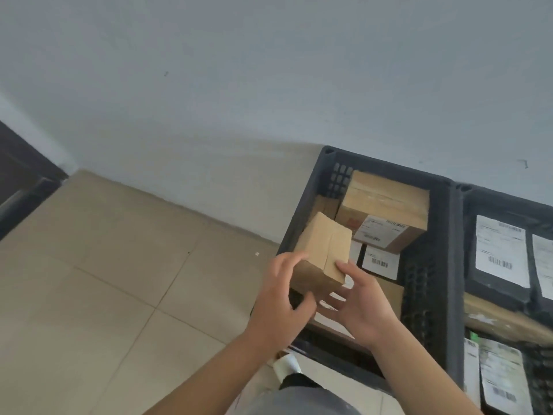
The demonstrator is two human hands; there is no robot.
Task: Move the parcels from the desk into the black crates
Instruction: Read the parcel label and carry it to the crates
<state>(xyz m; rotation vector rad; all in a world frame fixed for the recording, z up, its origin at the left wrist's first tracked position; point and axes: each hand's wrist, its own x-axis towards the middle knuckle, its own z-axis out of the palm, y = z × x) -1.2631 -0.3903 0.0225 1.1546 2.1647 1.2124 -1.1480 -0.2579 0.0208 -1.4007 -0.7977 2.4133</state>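
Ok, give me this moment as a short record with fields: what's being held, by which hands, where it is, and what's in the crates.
held item: plain cardboard box
left hand: grips the box's near left corner
right hand: fingers spread at the box's near right side
position: tilted over the left black crate
crate contents: large labelled box, smaller labelled parcels
right crate: black mailers with white labels
floor: beige tiles

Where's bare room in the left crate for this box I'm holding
Left crate is crowded: a large carton fills the far end, labelled parcels cover the middle. The only low gap lies at its left wall, beneath the box both hands hold.
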